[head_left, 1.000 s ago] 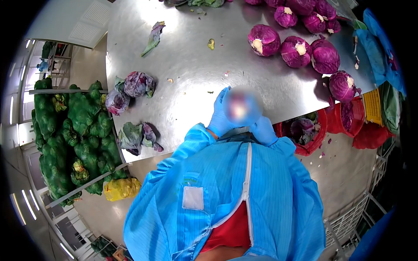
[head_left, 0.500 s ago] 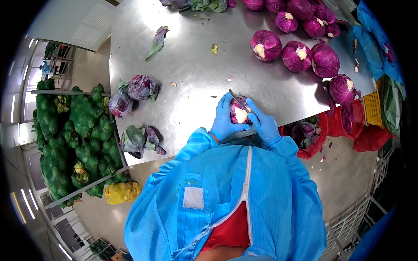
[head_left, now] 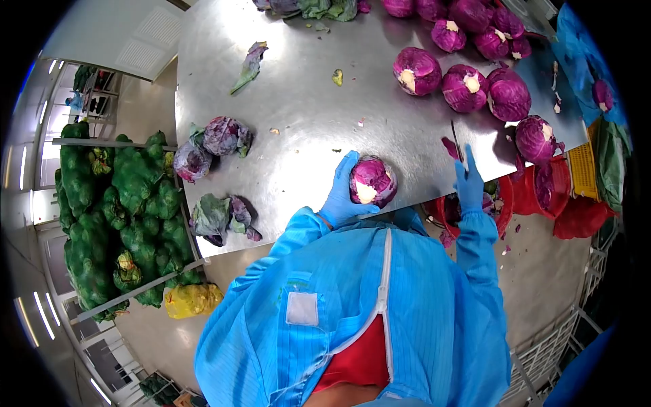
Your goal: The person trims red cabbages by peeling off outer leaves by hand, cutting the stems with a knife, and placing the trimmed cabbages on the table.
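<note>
My left hand [head_left: 341,195], in a blue glove, is curled round the left side of a red cabbage [head_left: 381,178] at the table's near edge. The cabbage's pale cut stem faces toward me. Off to the right, my gloved right hand [head_left: 469,184] grips a knife [head_left: 456,140], its thin dark blade pointing away from me over the table. Just left of the blade is a loose purple leaf piece [head_left: 449,147]. Below the right hand, a red bag [head_left: 503,216] holding leaf trimmings hangs at the table edge, partly covered by my sleeve.
Several trimmed cabbages [head_left: 464,88] lie at the back right of the metal table [head_left: 291,88]. Untrimmed cabbages [head_left: 225,136] and loose outer leaves [head_left: 211,218] are on the left. Green net sacks [head_left: 135,203] fill a rack beyond the left edge; a yellow crate [head_left: 582,159] stands right.
My right hand has moved from the cabbage to the right with the knife, over by the red bag. A purple leaf piece now shows beside the blade. My left hand stays on the cabbage.
</note>
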The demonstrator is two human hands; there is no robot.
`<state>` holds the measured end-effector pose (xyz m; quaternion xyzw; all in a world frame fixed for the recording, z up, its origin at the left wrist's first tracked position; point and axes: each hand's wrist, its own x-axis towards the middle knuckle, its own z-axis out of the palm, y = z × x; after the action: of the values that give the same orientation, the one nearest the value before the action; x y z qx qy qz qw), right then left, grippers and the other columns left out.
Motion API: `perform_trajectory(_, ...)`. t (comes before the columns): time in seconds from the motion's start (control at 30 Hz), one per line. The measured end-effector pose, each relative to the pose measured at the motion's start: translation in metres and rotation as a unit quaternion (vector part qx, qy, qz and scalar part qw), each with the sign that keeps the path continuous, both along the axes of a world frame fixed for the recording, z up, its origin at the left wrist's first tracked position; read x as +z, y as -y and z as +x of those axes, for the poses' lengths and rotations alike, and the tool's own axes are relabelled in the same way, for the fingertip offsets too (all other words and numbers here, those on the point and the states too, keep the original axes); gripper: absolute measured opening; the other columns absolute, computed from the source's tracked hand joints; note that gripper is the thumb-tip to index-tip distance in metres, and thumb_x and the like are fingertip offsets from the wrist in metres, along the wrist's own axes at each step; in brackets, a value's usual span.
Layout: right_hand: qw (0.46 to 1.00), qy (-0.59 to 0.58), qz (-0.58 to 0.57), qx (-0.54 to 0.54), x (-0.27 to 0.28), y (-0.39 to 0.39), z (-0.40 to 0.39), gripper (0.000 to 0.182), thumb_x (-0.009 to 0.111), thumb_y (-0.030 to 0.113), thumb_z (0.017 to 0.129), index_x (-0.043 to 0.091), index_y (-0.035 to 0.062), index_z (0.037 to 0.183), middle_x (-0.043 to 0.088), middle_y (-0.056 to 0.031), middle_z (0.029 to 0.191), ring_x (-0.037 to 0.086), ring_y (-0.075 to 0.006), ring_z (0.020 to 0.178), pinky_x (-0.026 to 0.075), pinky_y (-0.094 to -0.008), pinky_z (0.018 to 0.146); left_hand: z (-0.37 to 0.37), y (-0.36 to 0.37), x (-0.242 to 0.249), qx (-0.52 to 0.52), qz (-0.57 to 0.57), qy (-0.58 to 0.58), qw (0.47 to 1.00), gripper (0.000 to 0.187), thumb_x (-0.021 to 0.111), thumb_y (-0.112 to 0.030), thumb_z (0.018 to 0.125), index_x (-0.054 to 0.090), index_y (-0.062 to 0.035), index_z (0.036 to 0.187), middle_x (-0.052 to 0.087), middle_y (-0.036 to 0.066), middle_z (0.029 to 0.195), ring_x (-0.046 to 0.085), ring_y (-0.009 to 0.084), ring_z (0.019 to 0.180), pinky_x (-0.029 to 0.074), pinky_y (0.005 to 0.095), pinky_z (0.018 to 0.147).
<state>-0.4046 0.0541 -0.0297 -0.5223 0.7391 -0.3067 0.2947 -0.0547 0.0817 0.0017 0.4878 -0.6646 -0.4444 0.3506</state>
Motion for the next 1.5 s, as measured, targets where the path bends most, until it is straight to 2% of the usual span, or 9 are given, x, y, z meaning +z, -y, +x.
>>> perform_trajectory(0.13, 0.98, -0.161, 0.083, -0.082, -0.001, -0.045, -0.037, 0.064, 0.055, 0.037, 0.096, 0.025, 0.0284, 0.152, 0.067, -0.0216, 0.085, 0.064, -0.0414, 0.071, 0.049, -0.0484, 0.064, 0.005, 0.0, -0.003, -0.017, -0.034, 0.009, 0.999, 0.129, 0.092, -0.049, 0.052, 0.02, -0.0061, 0.151, 0.021, 0.02, 0.153, 0.021, 0.0371, 0.143, 0.02, 0.0438, 0.119)
perform_trajectory(0.23, 0.976, -0.133, 0.072, -0.16, 0.005, -0.064, -0.059, 0.064, 0.061, 0.034, 0.093, 0.034, 0.0194, 0.149, 0.069, -0.02, 0.099, 0.068, -0.0341, 0.084, 0.052, -0.0444, 0.073, 0.003, 0.002, 0.002, -0.029, -0.047, 0.03, 0.998, 0.128, 0.092, -0.05, 0.052, 0.023, -0.0057, 0.15, 0.024, 0.021, 0.153, 0.022, 0.0378, 0.143, 0.02, 0.0441, 0.118)
perform_trajectory(0.33, 0.998, 0.031, -0.05, -0.026, -0.008, -0.056, -0.039, 0.063, 0.069, 0.033, 0.088, 0.045, 0.0097, 0.142, 0.069, -0.0149, 0.106, 0.067, -0.0243, 0.088, 0.053, -0.0375, 0.076, 0.001, 0.004, 0.004, -0.044, -0.06, 0.04, 0.996, 0.128, 0.092, -0.051, 0.051, 0.025, -0.0049, 0.15, 0.026, 0.022, 0.152, 0.023, 0.0386, 0.143, 0.02, 0.0444, 0.118)
perform_trajectory(0.4, 0.979, 0.194, 0.057, 0.026, 0.02, -0.041, 0.016, 0.064, 0.076, 0.034, 0.082, 0.053, 0.004, 0.134, 0.066, -0.0107, 0.11, 0.064, -0.0179, 0.091, 0.052, -0.0329, 0.082, 0.0, 0.006, 0.004, -0.058, -0.067, 0.044, 0.995, 0.128, 0.092, -0.049, 0.052, 0.024, -0.0045, 0.15, 0.026, 0.022, 0.152, 0.023, 0.038, 0.143, 0.02, 0.0444, 0.118)
perform_trajectory(0.63, 0.937, 0.212, 0.067, 0.27, 0.036, 0.0, 0.107, 0.049, 0.079, 0.029, 0.078, 0.065, 0.0029, 0.116, 0.064, -0.0035, 0.088, 0.058, -0.0128, 0.085, 0.049, -0.0299, 0.08, -0.007, 0.007, 0.01, -0.032, -0.024, 0.12, 0.992, 0.117, 0.09, -0.046, 0.058, 0.028, -0.0021, 0.147, 0.028, 0.022, 0.148, 0.027, 0.0379, 0.14, 0.023, 0.0446, 0.117)
perform_trajectory(0.83, 0.942, 0.011, -0.018, 0.336, 0.045, 0.0, 0.114, 0.032, 0.071, 0.028, 0.081, 0.066, 0.0036, 0.102, 0.066, -0.0147, 0.088, 0.065, -0.0278, 0.081, 0.051, -0.0372, 0.073, -0.019, 0.006, -0.006, 0.061, 0.015, 0.094, 0.994, 0.1, 0.087, -0.043, 0.064, 0.039, -0.0015, 0.141, 0.038, 0.021, 0.138, 0.038, 0.0348, 0.132, 0.032, 0.0433, 0.112)
perform_trajectory(1.0, 0.973, -0.051, -0.045, 0.221, 0.025, -0.01, 0.122, 0.026, 0.063, 0.03, 0.083, 0.062, 0.0065, 0.093, 0.064, -0.0154, 0.079, 0.064, -0.0364, 0.075, 0.049, -0.0466, 0.065, -0.021, 0.006, 0.0, 0.058, -0.047, 0.141, 0.987, 0.099, 0.089, -0.04, 0.063, 0.039, -0.0019, 0.14, 0.041, 0.018, 0.136, 0.042, 0.0319, 0.128, 0.034, 0.041, 0.111)
perform_trajectory(1.27, 0.995, -0.079, 0.012, 0.054, -0.05, -0.025, 0.059, 0.032, 0.063, 0.031, 0.083, 0.065, 0.0083, 0.105, 0.069, -0.0188, 0.09, 0.066, -0.0388, 0.083, 0.053, -0.045, 0.073, 0.0, 0.004, -0.017, 0.083, 0.041, -0.066, 0.994, 0.097, 0.09, -0.031, 0.063, 0.038, -0.0012, 0.14, 0.044, 0.016, 0.135, 0.045, 0.0288, 0.127, 0.036, 0.0384, 0.11)
perform_trajectory(1.5, 0.988, -0.093, 0.004, -0.119, -0.041, -0.072, -0.064, 0.037, 0.069, 0.017, 0.083, 0.061, 0.0101, 0.118, 0.07, -0.0114, 0.097, 0.068, -0.0226, 0.08, 0.054, -0.0355, 0.074, 0.005, 0.023, -0.005, 0.175, 0.203, -0.209, 0.941, 0.083, 0.085, -0.028, 0.074, 0.039, -0.0011, 0.138, 0.051, 0.017, 0.13, 0.054, 0.0248, 0.117, 0.046, 0.0359, 0.102)
